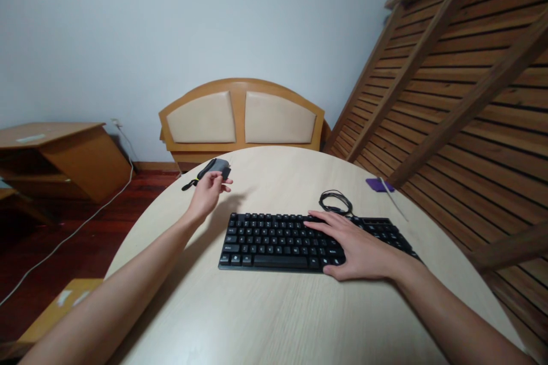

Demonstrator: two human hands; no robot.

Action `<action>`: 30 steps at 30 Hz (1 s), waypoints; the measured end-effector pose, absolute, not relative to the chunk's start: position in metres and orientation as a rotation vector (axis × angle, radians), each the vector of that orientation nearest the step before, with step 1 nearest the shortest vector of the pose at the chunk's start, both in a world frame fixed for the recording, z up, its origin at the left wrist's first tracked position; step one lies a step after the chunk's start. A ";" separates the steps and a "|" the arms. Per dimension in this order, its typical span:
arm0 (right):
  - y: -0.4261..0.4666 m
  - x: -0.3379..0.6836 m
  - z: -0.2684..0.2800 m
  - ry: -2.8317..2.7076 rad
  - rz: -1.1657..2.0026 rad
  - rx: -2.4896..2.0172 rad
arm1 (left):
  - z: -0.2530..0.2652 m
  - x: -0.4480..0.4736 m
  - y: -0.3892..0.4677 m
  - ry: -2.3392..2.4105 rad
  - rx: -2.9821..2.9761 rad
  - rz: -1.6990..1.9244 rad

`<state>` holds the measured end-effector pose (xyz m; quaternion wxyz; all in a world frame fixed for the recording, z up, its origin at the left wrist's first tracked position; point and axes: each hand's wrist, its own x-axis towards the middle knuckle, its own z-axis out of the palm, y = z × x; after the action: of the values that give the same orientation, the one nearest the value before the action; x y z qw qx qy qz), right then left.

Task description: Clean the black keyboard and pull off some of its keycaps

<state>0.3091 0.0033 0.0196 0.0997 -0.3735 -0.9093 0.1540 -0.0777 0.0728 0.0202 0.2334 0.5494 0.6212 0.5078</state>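
A black keyboard [278,242] lies flat on the round pale wooden table [274,319]. My right hand [353,245] spans its right half, thumb at the front edge and fingertips reaching the back edge, gripping it. Above the table, left of the keyboard, my left hand [208,194] is closed in a pinch on a small dark flat piece [226,173], whose kind I cannot make out. Just behind that hand is a grey and black pouch-like object [219,165] with a black strap loop [187,186], partly hidden by the fingers.
A coiled black cable [336,202] lies behind the keyboard. Near the table's right edge is a purple pad [379,185] with a thin grey strip [394,201] across it. A headboard [240,120], a desk [72,154] and leaning wooden slats [449,85] stand around the table.
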 end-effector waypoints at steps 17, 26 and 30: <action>0.029 0.196 0.041 -2.732 0.376 -0.824 | 0.014 -0.058 0.030 1.177 1.252 1.242; 0.035 0.163 0.016 -2.721 0.594 -0.833 | 0.015 -0.072 0.038 1.266 1.384 1.214; 0.024 0.165 0.019 -2.738 0.615 -0.894 | 0.016 -0.072 0.039 1.259 1.481 1.164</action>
<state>0.1650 0.0238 0.0195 0.0979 -0.3021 -0.9252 0.2078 -0.0723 0.0388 0.0162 0.4241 0.5918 0.5034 0.4652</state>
